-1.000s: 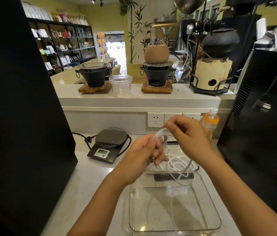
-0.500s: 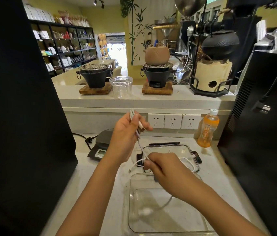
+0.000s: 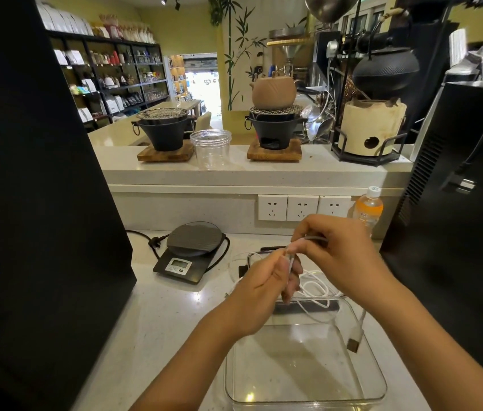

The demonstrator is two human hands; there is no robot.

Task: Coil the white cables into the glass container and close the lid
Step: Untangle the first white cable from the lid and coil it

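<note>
A clear rectangular glass container [image 3: 379, 390] sits on the counter just in front of me, with nothing lying on its bottom. Both hands hold one white cable [image 3: 314, 287] above its far edge. My left hand [image 3: 259, 295] pinches a bend of it; my right hand [image 3: 338, 256] grips it a little higher. The cable's USB plug [image 3: 354, 341] dangles over the container's right side. Loops of white cable rest on the lid [image 3: 327, 306], which lies flat behind the container, mostly hidden by my hands.
A black digital scale [image 3: 191, 252] with its cord stands at the left of the counter. An orange drink bottle [image 3: 367, 210] stands by the wall sockets [image 3: 301, 207]. Large black machines flank both sides. A clear plastic jar [image 3: 211, 149] sits on the raised ledge.
My left hand has dropped from high up to meet the right hand, which rose from over the container. Both now hold the cable together and the plug hangs on the right.
</note>
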